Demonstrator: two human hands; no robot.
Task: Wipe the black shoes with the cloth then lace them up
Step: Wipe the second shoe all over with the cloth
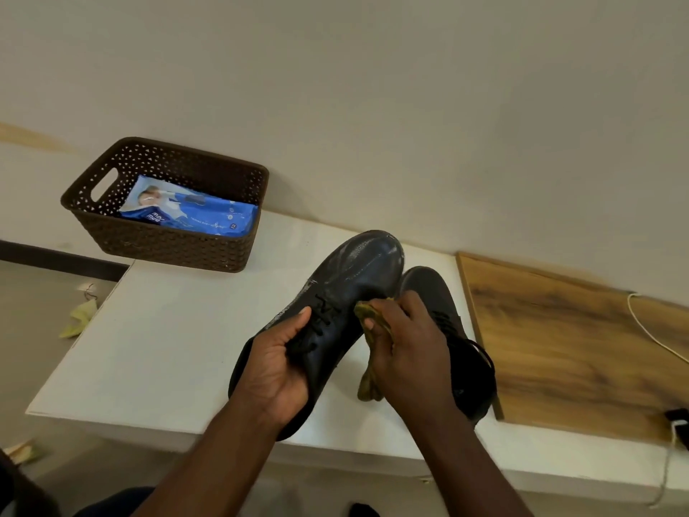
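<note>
My left hand grips a black lace-up shoe around its middle and holds it tilted above the white table, toe pointing away. Its toe looks wet and shiny. My right hand is closed on a yellow-green cloth and presses it against the right side of that shoe near the laces. A second black shoe lies on the table just behind my right hand, partly hidden by it, with its lace loose at the heel end.
A brown perforated basket holding a blue wipes pack stands at the table's back left corner. A wooden board lies at the right with a white cable across it. Scraps lie on the floor at left.
</note>
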